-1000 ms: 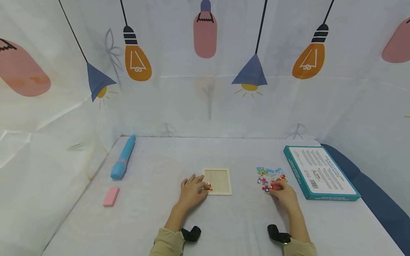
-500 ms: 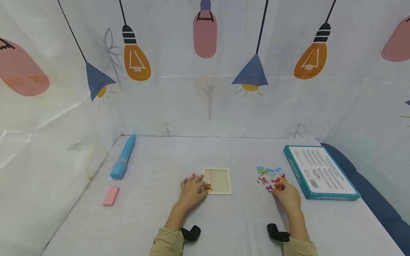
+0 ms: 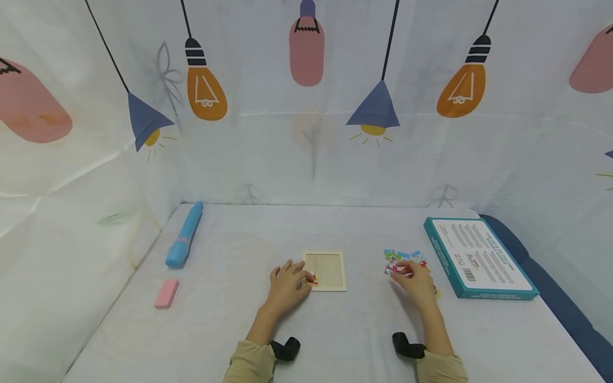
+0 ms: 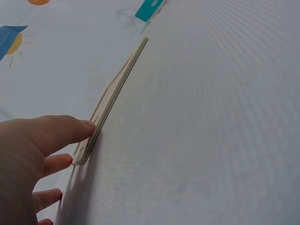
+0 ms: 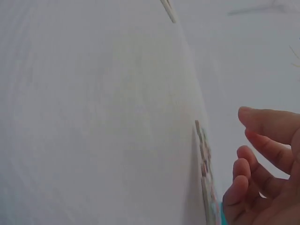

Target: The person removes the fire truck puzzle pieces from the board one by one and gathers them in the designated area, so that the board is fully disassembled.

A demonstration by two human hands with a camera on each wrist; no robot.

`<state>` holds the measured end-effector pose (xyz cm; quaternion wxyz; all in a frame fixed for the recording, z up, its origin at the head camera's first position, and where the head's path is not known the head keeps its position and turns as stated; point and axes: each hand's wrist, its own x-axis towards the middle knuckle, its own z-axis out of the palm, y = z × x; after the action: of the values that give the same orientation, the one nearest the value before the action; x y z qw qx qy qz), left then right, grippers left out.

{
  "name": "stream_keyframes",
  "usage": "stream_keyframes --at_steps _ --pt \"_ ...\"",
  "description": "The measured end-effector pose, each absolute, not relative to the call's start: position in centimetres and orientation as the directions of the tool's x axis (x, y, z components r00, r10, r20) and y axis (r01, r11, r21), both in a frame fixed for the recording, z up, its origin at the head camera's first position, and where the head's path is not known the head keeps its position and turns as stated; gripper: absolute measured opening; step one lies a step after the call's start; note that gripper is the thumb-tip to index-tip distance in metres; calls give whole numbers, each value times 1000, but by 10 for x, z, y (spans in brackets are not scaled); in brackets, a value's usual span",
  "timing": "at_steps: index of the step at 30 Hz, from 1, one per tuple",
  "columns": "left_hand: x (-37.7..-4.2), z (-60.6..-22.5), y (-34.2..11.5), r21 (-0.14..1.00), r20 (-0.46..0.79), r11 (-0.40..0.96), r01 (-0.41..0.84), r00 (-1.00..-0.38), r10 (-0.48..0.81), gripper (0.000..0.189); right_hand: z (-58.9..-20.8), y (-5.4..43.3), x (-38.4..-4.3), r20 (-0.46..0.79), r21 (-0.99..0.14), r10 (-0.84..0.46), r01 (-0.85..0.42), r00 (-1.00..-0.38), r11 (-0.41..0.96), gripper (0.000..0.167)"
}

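In the head view my left hand (image 3: 287,287) rests at the lower left corner of a shallow wooden puzzle tray (image 3: 344,272). Its thumb touches the near edge of the tray (image 4: 112,101) in the left wrist view, with the other fingers spread. Beside those fingers a small colourful puzzle piece (image 3: 314,277) lies in the tray. My right hand (image 3: 415,284) hovers over a cluster of loose puzzle pieces (image 3: 392,256), partly hiding them. Its thumb and index finger are close together, and nothing shows between them in the right wrist view.
A teal-edged box (image 3: 479,258) lies right of the pieces. On the left are a blue microphone-shaped object (image 3: 184,236) and a pink block (image 3: 166,294). A yellow piece (image 3: 437,292) shows beyond my right wrist. Printed white cloth (image 3: 268,149) closes the table's back.
My right hand shifted a red and blue piece rightward, let it go, and moved left over the other pieces. My left hand and the tray stayed in place.
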<state>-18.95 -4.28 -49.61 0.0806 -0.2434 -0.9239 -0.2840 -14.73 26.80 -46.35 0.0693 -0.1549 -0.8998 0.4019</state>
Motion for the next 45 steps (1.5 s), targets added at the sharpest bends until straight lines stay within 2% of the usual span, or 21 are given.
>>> stream_keyframes --at_steps 8,17,24,35,39,45 --pt "-190 -497 -42 472 281 730 494 -869 407 13 -466 242 -158 28 -794 284 152 -959 589 31" --pt "-189 -497 -43 456 301 745 487 -872 385 43 -467 213 -170 24 -810 238 121 -971 574 29" --pt "-189 -498 -44 424 266 789 445 -894 361 64 -468 187 -177 54 -813 192 68 -980 578 26" --pt "-188 -499 -43 404 222 818 409 -912 346 67 -472 150 -183 119 -788 38 -71 -992 611 22" --pt "-188 -500 -44 410 214 816 407 -913 347 66 -471 136 -186 111 -732 -70 -129 -991 669 24" --pt "-188 -500 -44 399 232 814 421 -906 355 64 -472 119 -187 94 -608 -179 -199 -979 769 38"
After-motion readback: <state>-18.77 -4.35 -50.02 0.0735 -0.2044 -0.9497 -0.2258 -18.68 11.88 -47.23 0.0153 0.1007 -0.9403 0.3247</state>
